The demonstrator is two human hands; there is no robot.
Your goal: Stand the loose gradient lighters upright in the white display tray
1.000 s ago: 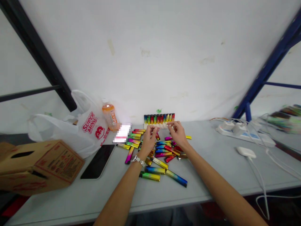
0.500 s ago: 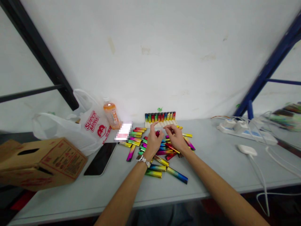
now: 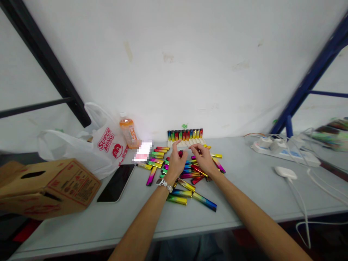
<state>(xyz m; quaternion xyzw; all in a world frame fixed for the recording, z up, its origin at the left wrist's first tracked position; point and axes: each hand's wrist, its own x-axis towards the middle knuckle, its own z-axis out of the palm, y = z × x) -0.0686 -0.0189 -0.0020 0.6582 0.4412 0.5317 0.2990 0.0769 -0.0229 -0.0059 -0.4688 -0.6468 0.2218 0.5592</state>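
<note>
My left hand (image 3: pixel 176 163), with a metal watch on its wrist, is closed around a shiny dark red stick (image 3: pixel 181 153); only its end shows between thumb and fingers. Close by on the right, my right hand (image 3: pixel 202 157) has its fingertips bent together in a pinch. Whatever it may hold is too small to make out. Under and around both hands lies a loose heap of slim, shiny, gradient-coloured sticks (image 3: pixel 204 201). Behind the hands, a row of similar sticks (image 3: pixel 187 135) stands upright in a pale slotted holder (image 3: pixel 170 144) against the wall.
At left are a cardboard box (image 3: pixel 73 188), a white plastic bag (image 3: pixel 95 159), a black phone (image 3: pixel 116 184) and an orange drink bottle (image 3: pixel 128 130). A blurred-out bright rectangle (image 3: pixel 143 151) lies beside the heap. On the right are a power strip (image 3: pixel 288 154) and a white charger (image 3: pixel 285 172) with cables.
My left hand has shifted very slightly left, and the dark red stick's end shows a little more clearly in it. My right hand stays nearly still.
</note>
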